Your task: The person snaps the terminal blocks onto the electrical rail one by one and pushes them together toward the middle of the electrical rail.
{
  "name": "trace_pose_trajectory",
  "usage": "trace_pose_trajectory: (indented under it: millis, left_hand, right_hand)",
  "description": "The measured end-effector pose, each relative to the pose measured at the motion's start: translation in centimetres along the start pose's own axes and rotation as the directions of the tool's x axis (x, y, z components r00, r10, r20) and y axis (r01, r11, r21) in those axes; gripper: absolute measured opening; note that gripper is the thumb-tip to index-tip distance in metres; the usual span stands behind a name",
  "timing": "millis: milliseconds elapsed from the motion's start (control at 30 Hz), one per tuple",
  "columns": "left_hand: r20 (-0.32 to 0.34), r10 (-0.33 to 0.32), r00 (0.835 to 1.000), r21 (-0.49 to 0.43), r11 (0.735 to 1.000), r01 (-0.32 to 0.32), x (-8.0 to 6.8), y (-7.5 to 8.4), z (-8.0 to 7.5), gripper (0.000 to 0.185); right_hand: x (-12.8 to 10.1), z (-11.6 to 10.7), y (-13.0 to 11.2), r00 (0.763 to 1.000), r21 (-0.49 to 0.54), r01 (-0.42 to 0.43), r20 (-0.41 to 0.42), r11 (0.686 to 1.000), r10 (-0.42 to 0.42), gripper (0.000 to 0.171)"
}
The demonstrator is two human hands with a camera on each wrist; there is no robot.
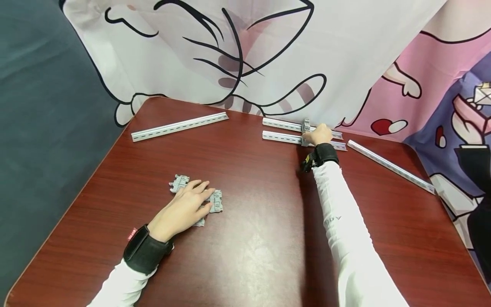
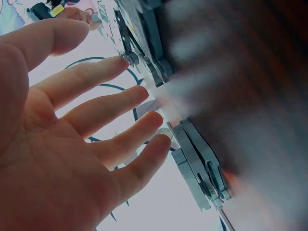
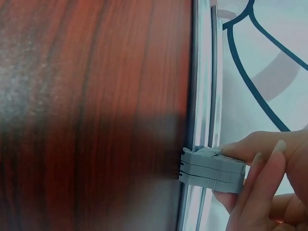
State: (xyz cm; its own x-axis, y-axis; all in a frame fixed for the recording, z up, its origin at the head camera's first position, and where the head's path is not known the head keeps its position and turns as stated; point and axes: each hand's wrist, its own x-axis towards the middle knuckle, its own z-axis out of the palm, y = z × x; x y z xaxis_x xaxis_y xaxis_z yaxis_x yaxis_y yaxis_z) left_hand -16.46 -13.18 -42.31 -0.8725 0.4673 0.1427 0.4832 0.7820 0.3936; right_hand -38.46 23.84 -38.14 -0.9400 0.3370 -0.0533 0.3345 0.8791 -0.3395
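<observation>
The right hand (image 1: 321,134) pinches a gray block (image 3: 211,172) at the metal rails (image 1: 281,137); the left hand (image 1: 184,211), released, spreads over gray pieces (image 1: 216,201).

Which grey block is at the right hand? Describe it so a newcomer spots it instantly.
On the red-brown table, find the two roughly parallel metal rails near the far edge, by the printed curtain. Partway along them, the right hand pinches a grey block with seams along its side. Unlike the grey pieces by the left hand, it lies across rails.
</observation>
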Motion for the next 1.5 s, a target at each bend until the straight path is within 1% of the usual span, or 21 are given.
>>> trace_pose_trajectory:
  millis: [200,300,400,433,500,567,667,733,767,800,867,933,1000,1100,1167,1267,1367,1433,1500]
  left_hand:
    - [-0.002,-0.003,1.000,0.043,0.999,0.003,-0.6,-0.2,-0.3,0.037]
    - [-0.002,0.009,1.000,0.043,0.999,-0.009,-0.5,-0.3,-0.4,0.038]
    - [0.008,0.004,1.000,0.028,1.000,-0.005,-0.4,-0.4,-0.4,0.040]
    - [0.013,0.000,1.000,0.025,1.000,0.000,-0.4,-0.4,-0.4,0.040]
    - [0.025,-0.013,1.000,0.018,1.000,0.013,-0.4,-0.4,-0.4,0.041]
    - [0.035,-0.018,0.999,0.023,1.000,0.017,-0.2,-0.2,-0.4,0.041]
    - [0.046,-0.018,0.999,0.033,0.999,0.017,0.0,0.0,-0.5,0.041]
    - [0.053,-0.017,0.998,0.033,0.999,0.016,0.0,0.1,-0.5,0.041]
    - [0.056,-0.014,0.998,0.034,0.999,0.012,0.0,0.1,-0.5,0.040]
    - [0.059,-0.012,0.998,0.031,0.999,0.011,0.0,0.1,-0.5,0.041]
    - [0.068,-0.016,0.998,0.019,1.000,0.014,-0.1,0.2,-0.5,0.041]
    - [0.072,-0.020,0.997,0.014,1.000,0.019,-0.3,0.1,-0.6,0.042]
    - [0.070,-0.033,0.997,0.011,0.999,0.033,-0.8,-0.1,-0.9,0.042]
    - [0.071,-0.051,0.996,0.000,0.999,0.051,-1.0,-0.2,-0.9,0.042]
    - [0.069,-0.059,0.996,-0.004,0.998,0.059,-1.1,-0.3,-0.9,0.041]
    - [0.071,-0.058,0.996,-0.007,0.998,0.059,-1.0,-0.3,-0.9,0.041]
    - [0.077,-0.049,0.996,-0.008,0.999,0.050,-0.8,-0.2,-0.9,0.040]
    - [0.078,-0.043,0.996,-0.011,0.999,0.045,-0.6,0.0,-0.8,0.040]
    - [0.077,-0.036,0.996,-0.014,0.999,0.037,-0.3,0.2,-0.6,0.040]
  right_hand:
    - [-0.2,-0.2,-0.3,0.999,-0.008,-0.017,0.028,1.000,0.018,0.067]
    - [-0.1,-0.3,-0.3,0.999,-0.013,-0.022,0.041,1.000,0.023,0.068]
    - [-0.1,-0.4,-0.4,0.999,-0.017,-0.015,0.038,1.000,0.016,0.068]
    - [-0.1,-0.3,-0.4,1.000,-0.023,-0.006,0.027,1.000,0.007,0.068]
    - [-0.4,0.1,-0.4,1.000,-0.002,0.005,-0.019,1.000,-0.005,0.063]
    - [-0.8,0.6,-0.2,0.995,0.048,0.027,-0.093,0.998,-0.022,0.057]
    - [-1.6,1.7,0.4,0.975,0.135,0.098,-0.213,0.986,-0.067,0.044]
    - [-2.3,2.1,1.2,0.963,0.173,0.145,-0.249,0.974,-0.099,0.045]
    - [-2.7,2.0,1.6,0.963,0.190,0.159,-0.244,0.969,-0.111,0.049]
    - [-3.1,1.9,2.1,0.966,0.189,0.169,-0.226,0.967,-0.124,0.053]
    - [-3.9,1.3,3.2,0.976,0.174,0.174,-0.161,0.969,-0.146,0.059]
    - [-4.7,0.3,4.2,0.985,0.132,0.161,-0.080,0.978,-0.151,0.063]
    - [-5.2,-0.6,5.1,0.989,0.070,0.150,-0.026,0.986,-0.149,0.063]
    - [-5.2,-2.1,7.4,0.996,-0.014,0.089,0.006,0.996,-0.089,0.062]
    - [-5.0,-2.9,8.7,0.998,-0.075,0.056,0.035,0.996,-0.054,0.066]
    - [-4.3,-3.8,11.0,0.992,-0.139,0.023,0.126,0.990,-0.005,0.074]
    - [-3.3,-4.1,13.2,0.973,-0.168,0.023,0.229,0.985,0.016,0.084]
    - [-2.4,-4.2,14.6,0.964,-0.164,0.009,0.264,0.986,0.035,0.093]
    - [-1.3,-4.2,16.2,0.961,-0.172,0.016,0.273,0.985,0.032,0.105]
